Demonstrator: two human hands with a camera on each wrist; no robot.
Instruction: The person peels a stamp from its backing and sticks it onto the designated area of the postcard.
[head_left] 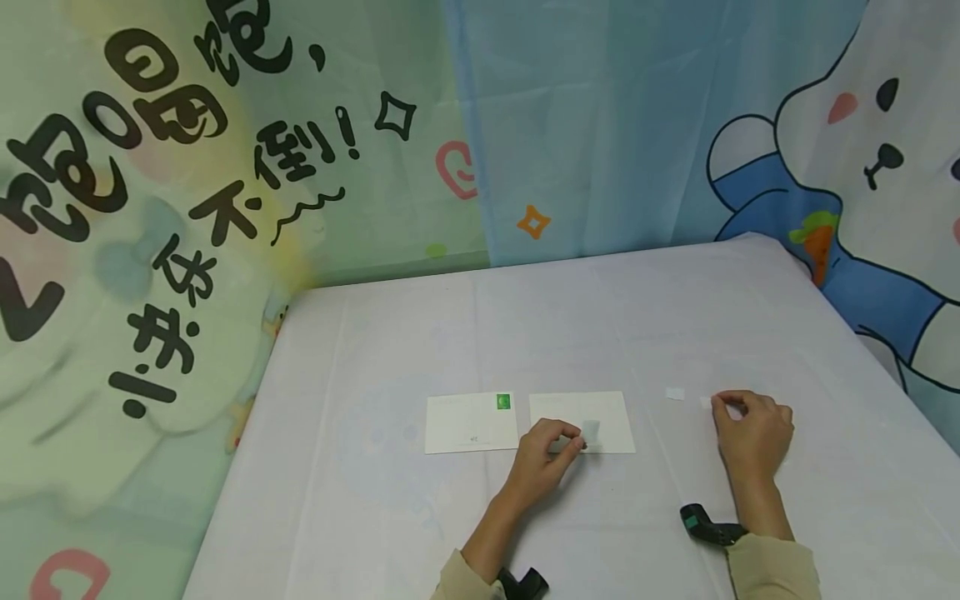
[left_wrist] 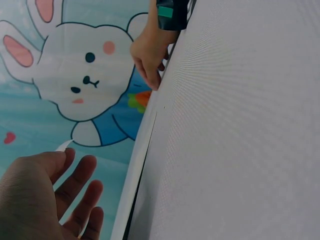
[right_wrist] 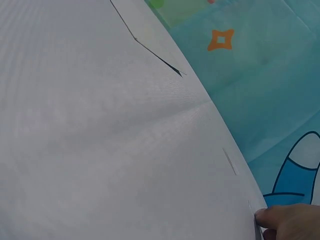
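Observation:
Two white envelopes lie side by side on the table; the left envelope (head_left: 468, 429) bears a green stamp (head_left: 503, 402) at its top right corner. Over the lower part of the right envelope (head_left: 570, 404), my left hand (head_left: 542, 458) pinches a small pale slip of paper (left_wrist: 64, 145) between thumb and forefinger, its other fingers loosely bent. Farther right, my right hand (head_left: 756, 433) is down at the tabletop, thumb and forefinger pinching a small white paper piece (head_left: 706, 402), partly hidden by the fingertips. Another small white square (head_left: 675, 393) lies flat between that hand and the right envelope.
A white cloth (head_left: 375, 350) covers the table. Behind it hangs a printed curtain (head_left: 600, 125) with lettering and a cartoon rabbit, reaching down the left side too. Dark wrist cameras (head_left: 708, 527) sit on both forearms.

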